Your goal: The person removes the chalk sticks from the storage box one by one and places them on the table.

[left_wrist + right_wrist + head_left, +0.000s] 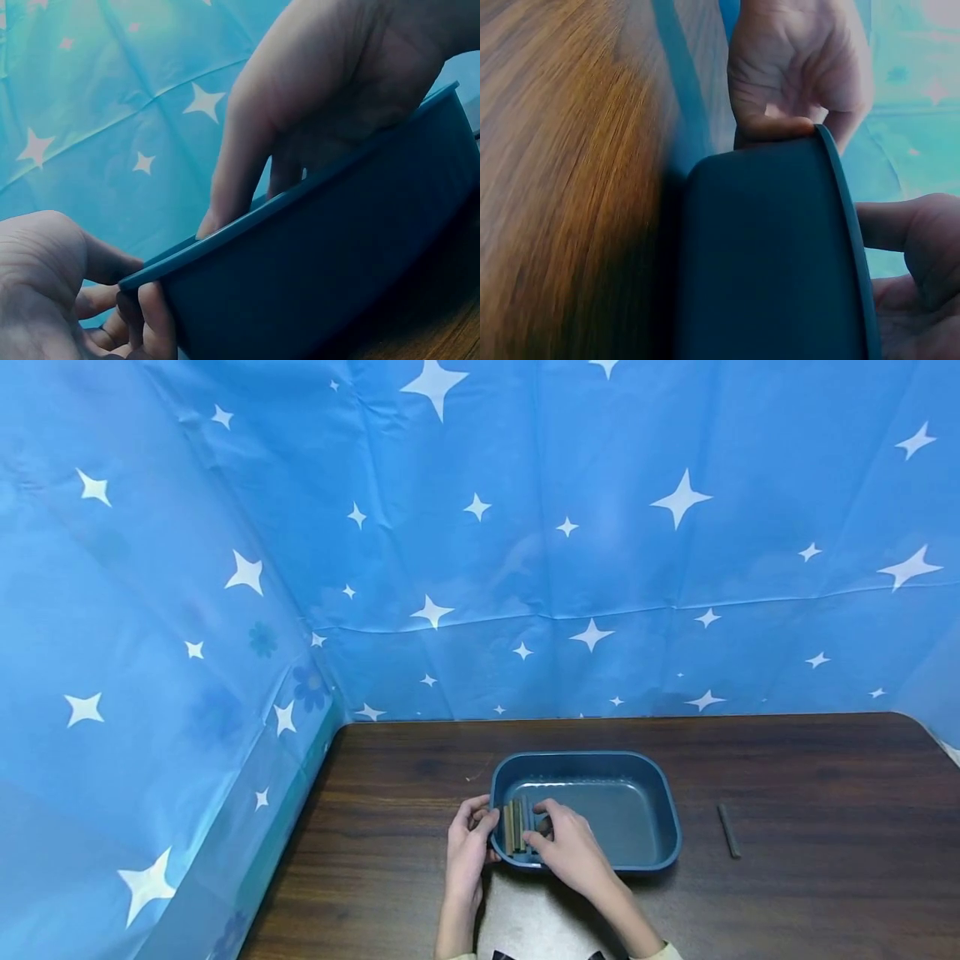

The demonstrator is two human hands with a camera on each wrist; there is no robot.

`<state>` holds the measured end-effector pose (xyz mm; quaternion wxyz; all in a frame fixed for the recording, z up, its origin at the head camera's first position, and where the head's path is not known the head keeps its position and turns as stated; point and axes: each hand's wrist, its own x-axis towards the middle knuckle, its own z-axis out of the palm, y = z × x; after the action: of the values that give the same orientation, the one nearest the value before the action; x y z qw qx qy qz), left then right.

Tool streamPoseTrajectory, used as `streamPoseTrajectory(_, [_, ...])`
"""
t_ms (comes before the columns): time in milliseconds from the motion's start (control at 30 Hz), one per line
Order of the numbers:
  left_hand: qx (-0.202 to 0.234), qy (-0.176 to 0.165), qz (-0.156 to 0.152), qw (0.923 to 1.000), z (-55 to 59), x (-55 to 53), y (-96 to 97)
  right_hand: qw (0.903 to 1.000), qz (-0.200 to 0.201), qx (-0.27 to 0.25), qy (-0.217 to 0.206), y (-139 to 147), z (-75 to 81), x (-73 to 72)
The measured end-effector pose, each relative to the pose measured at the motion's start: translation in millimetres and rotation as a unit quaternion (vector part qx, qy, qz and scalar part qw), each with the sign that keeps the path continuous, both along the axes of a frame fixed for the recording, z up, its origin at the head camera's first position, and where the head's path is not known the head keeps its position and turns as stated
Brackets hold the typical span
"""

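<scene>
A blue rectangular basin [663, 793] with rounded corners sits on the table. My left hand [468, 847] grips its left rim, thumb over the edge and fingers against the outer wall, as the left wrist view also shows. Several slim sticks, olive, dark and blue-grey, lie side by side along the basin's left inside. My right hand [573, 852] reaches over the near rim, its thumb and index finger at a blue-grey stick [528, 814] on the right of that row. The basin wall hides those fingertips in both wrist views.
One dark grey stick [728, 831] lies alone on the brown wooden table [817, 827], right of the basin. Blue cloth [510, 568] with white stars hangs behind the table and along its left side.
</scene>
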<state>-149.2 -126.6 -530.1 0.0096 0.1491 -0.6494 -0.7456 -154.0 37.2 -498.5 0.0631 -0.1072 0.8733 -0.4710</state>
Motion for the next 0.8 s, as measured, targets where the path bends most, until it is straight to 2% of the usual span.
streamPoseTrajectory(433, [0.001, 0.007, 0.0, 1.0, -1.0, 0.9, 0.1, 0.9979, 0.003, 0.065, 0.002, -23, -6.9, -11.1])
streamPoseTrajectory(633, [0.002, 0.003, 0.004, 1.0, -1.0, 0.3, -0.6, 0.9952, -0.026, 0.095, -0.002, -30, -10.5, -12.2])
streamPoseTrajectory(800, [0.01, 0.004, 0.002, 0.9999, -0.7, 0.5, 1.0, 0.9906, -0.067, 0.114, 0.035, -29, -11.2, -14.2])
